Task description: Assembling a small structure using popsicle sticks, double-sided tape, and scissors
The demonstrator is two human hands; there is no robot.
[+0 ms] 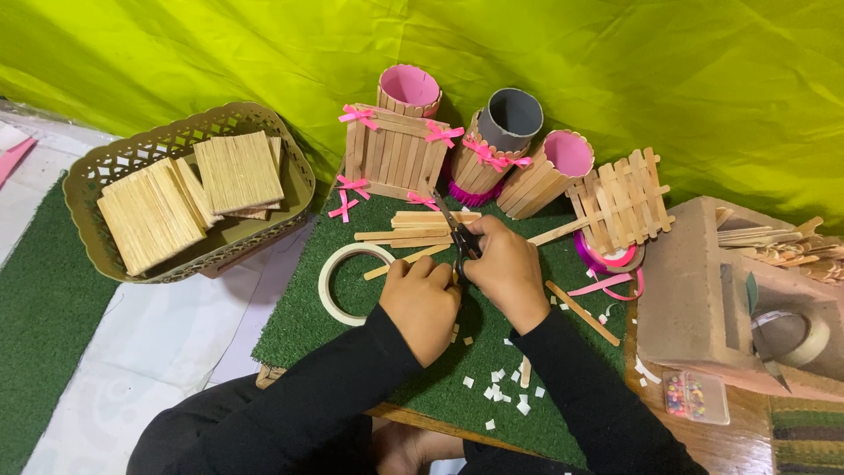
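Right hand [508, 273] has its fingers curled tight through the handles of the scissors [457, 230], blades pointing toward the far edge of the green turf mat [303, 308]. Left hand [420, 303] is closed in a loose fist right beside it, touching; can't tell what it's pinching. Tape roll [338, 283] sits just left, loose craft sticks [418, 230] near the blades.

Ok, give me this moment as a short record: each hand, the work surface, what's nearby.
right hand: holds black scissors, blades pointing away
left hand: closed, touching right hand; contents hidden
surface: green turf mat with white paper scraps
left of hands: tape roll
far left: basket of stick panels
behind: stick-covered cups with pink bows
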